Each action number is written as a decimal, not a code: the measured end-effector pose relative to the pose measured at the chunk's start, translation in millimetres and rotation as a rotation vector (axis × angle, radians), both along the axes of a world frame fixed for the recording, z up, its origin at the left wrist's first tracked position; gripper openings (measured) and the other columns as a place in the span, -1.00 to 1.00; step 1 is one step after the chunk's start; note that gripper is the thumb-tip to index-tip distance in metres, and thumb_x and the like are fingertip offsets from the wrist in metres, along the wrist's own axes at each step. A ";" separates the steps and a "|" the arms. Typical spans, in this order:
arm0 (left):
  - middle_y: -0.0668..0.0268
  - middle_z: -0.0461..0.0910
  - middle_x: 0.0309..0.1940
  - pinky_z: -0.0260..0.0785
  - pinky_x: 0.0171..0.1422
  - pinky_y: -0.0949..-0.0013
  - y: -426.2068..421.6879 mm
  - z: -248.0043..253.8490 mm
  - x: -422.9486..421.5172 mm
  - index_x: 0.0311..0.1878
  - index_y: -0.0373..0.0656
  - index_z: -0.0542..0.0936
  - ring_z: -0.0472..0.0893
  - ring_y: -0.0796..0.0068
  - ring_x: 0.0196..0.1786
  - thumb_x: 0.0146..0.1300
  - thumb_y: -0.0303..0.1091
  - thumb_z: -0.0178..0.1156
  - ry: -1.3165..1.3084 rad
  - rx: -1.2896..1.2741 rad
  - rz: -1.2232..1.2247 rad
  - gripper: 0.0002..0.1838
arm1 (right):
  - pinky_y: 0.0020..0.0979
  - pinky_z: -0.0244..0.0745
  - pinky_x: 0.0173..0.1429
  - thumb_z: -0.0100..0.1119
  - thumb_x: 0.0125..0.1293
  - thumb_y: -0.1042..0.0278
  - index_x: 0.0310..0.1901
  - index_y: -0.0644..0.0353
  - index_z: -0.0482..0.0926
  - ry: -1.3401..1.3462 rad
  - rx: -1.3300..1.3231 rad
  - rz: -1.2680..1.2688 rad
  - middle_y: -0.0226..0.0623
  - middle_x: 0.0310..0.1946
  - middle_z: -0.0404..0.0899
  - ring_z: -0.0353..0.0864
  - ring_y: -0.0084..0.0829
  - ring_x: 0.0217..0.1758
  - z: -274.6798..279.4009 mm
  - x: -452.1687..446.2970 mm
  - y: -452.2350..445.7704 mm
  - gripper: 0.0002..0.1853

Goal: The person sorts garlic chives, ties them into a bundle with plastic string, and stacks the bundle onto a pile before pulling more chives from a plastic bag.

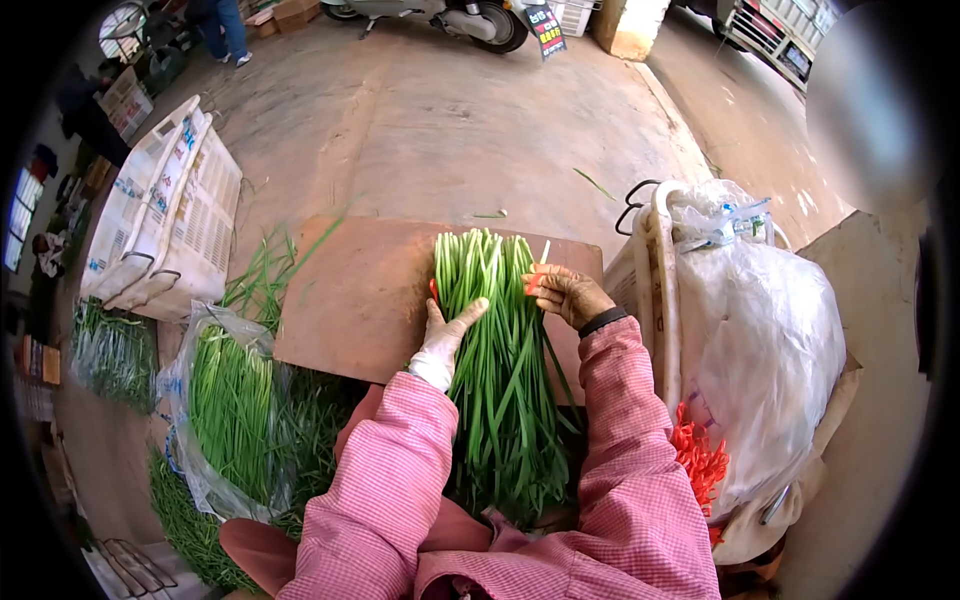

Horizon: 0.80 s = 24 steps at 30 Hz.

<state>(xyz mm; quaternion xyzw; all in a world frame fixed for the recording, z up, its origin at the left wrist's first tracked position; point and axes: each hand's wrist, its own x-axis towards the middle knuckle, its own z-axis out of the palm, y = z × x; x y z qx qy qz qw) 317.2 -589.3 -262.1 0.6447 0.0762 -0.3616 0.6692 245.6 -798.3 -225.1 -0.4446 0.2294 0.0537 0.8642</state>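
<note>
Beyond the bench [350,300], a scooter [468,22] is parked on the floor [460,130], with a truck [775,35] farther right and somebody's jeans [230,30] at the far left. Stray leaves [594,184] lie between. A white crate [665,290] stands close by the right arm, hemming in that side, and a cluster of red ties [697,455] hangs near it.

The bunch [500,370] of greens lies between both hands, pale stems on the bench, leaves trailing toward the lap. The gloved left hand [440,340] grips its left edge, thumb across the top. The right hand [575,297], just beside the stems, pinches a red tie [531,285]; more red shows by the left fingers.

That right-hand crate has clear plastic [765,340] bulging out; I can't tell what's inside. On the left, an open bag [210,495] is packed with greens [230,410], below more white crates [205,200] whose contents I can't see.
</note>
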 end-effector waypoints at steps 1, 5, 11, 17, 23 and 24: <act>0.13 -0.24 0.34 -0.34 0.38 0.23 7.0 22.3 -1.3 0.32 -0.14 -0.31 -0.18 0.28 0.37 -0.26 0.14 0.33 0.108 -0.095 0.049 0.26 | -0.59 0.51 -0.18 -0.11 0.27 0.44 -0.04 0.23 0.35 -0.031 -0.025 -0.019 -0.21 -0.13 0.51 0.57 -0.51 -0.23 -0.4 -1.1 0.4 -0.77; 0.12 -0.03 0.31 -0.32 0.35 0.19 25.7 -14.5 9.4 0.27 -0.10 0.08 -0.06 0.12 0.33 0.06 0.12 -0.12 0.042 -0.325 0.265 -0.25 | -0.55 0.52 -0.24 0.01 0.21 0.48 -0.11 0.27 0.42 0.004 -0.248 -0.110 -0.20 -0.25 0.56 0.58 -0.47 -0.31 6.3 -4.4 6.0 -0.79; 0.22 0.44 -0.01 0.13 0.16 0.40 18.9 -46.4 11.9 0.03 -0.14 0.45 0.37 0.45 0.04 0.14 -0.30 0.11 -0.171 -0.051 0.367 -0.64 | -0.63 0.31 -0.56 0.14 0.15 0.39 -0.33 0.28 0.57 0.134 -0.661 -0.219 -0.33 -0.53 0.56 0.45 -0.58 -0.63 2.6 -0.7 10.3 -0.86; 0.40 0.58 -0.30 0.28 -0.15 0.45 8.7 -44.9 22.8 -0.21 -0.13 0.58 0.47 0.62 -0.27 0.08 -0.30 0.19 -0.106 0.029 0.594 -0.79 | -0.68 0.22 -0.56 0.08 0.20 0.32 -0.29 0.22 0.56 -0.071 -0.630 -0.305 -0.42 -0.51 0.57 0.41 -0.68 -0.64 7.3 0.3 12.1 -0.83; 0.43 0.55 -0.17 0.28 -0.11 0.46 -0.8 -31.4 23.5 -0.13 -0.07 0.58 0.44 0.59 -0.09 0.11 -0.26 0.15 -0.039 -0.039 0.625 -0.75 | -0.67 0.28 -0.52 0.08 0.18 0.42 -0.29 0.22 0.56 -0.147 -0.610 -0.293 -0.39 -0.48 0.57 0.44 -0.65 -0.60 2.7 -8.5 16.6 -0.89; 0.40 0.56 -0.19 0.29 -0.12 0.51 -4.5 -32.0 19.8 -0.17 -0.13 0.59 0.46 0.60 -0.14 0.10 -0.29 0.17 -0.052 -0.048 0.686 -0.76 | -0.66 0.33 -0.49 0.09 0.17 0.45 -0.30 0.21 0.56 -0.253 -0.667 -0.131 -0.35 -0.42 0.57 0.46 -0.63 -0.54 7.7 -8.5 26.0 -0.90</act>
